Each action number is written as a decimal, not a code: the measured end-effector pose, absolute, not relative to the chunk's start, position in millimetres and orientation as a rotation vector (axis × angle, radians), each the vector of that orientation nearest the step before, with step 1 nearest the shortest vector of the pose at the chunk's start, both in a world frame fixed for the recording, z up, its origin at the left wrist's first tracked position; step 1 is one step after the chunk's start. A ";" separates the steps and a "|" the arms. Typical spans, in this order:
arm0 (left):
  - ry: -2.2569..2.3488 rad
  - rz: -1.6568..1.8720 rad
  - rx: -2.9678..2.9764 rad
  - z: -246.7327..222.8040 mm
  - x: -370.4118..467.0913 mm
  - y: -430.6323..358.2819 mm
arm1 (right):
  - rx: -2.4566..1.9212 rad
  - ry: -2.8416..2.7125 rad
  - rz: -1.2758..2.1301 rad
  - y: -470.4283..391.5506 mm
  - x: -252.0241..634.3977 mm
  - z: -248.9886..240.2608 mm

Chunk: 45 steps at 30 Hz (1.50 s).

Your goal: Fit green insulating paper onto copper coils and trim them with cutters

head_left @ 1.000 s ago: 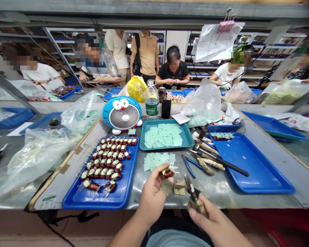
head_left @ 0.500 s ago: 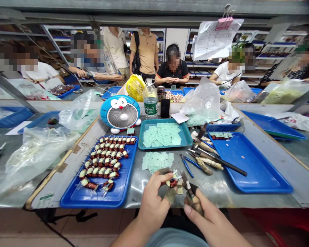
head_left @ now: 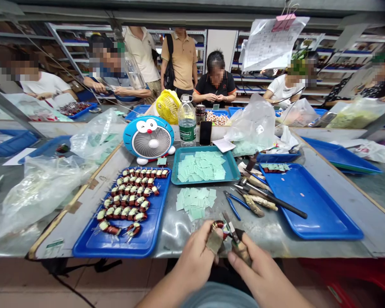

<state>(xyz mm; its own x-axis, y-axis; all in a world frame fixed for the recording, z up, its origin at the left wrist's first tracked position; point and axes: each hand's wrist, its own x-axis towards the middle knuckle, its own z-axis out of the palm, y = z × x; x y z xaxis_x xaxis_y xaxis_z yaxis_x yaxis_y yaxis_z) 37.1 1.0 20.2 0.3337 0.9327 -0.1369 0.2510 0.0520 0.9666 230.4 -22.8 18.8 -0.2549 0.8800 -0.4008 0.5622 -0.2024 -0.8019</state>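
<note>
The left hand (head_left: 197, 252) is closed on a copper-wire coil (head_left: 217, 225), above the near edge of the table (head_left: 176, 237), about at the middle of this edge. The right hand (head_left: 255, 261) is grasping a narrow metal tool (head_left: 232, 230) by its wrapped handle; its blade is just beside the coil, but whether they touch, I cannot tell. Beyond the hands lies a loose pile of pale green sheets (head_left: 195, 202), and behind it a teal tray (head_left: 233, 170) carries more such sheets. To the right of the pile are blue-handled pliers (head_left: 232, 206). Toward the left edge, a blue tray (head_left: 118, 247) bears rows of similar coils (head_left: 125, 200); toward the right edge is another blue tray (head_left: 321, 209). Near the far edge stand a blue fan (head_left: 150, 143) and a bottle (head_left: 187, 128).
</note>
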 end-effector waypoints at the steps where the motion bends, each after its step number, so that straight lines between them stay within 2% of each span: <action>1: 1.166 0.726 1.489 24.0 38.3 1.9 | -1.676 -1.772 1.448 -22.9 230.3 19.3; 9: 1.224 0.640 1.845 47.5 36.8 11.2 | -1.640 -1.913 1.455 -21.2 227.7 35.2; 15: 1.180 0.745 1.643 52.9 35.5 8.1 | -1.540 -1.844 1.381 -20.4 220.9 37.3; 17: 1.157 0.785 1.547 50.8 35.6 6.8 | -1.456 -1.773 1.486 -20.9 219.4 45.7; 22: 1.098 0.833 1.425 43.9 34.6 9.5 | -1.369 -1.397 1.988 -23.1 218.2 62.2; 27: 1.165 0.852 1.494 40.6 33.0 14.1 | -1.577 -1.590 1.594 -17.9 214.2 58.8; 32: 1.197 0.866 1.543 34.7 35.0 16.3 | -1.526 -1.729 1.642 -13.9 210.6 60.7; 37: 1.223 0.874 1.563 32.4 36.3 16.9 | -1.603 -1.842 1.407 -16.7 210.6 53.4; 45: 1.211 0.953 1.665 39.3 31.4 20.8 | -1.618 -1.883 1.253 -16.4 209.0 42.8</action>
<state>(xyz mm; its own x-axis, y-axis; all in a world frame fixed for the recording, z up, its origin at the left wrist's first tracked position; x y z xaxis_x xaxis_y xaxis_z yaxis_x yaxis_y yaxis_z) 31.4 20.8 39.3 0.2424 0.9653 0.0971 0.3214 -0.1744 0.9308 209.0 -16.4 42.8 -0.2802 0.9216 -0.2685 0.6040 -0.0482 -0.7956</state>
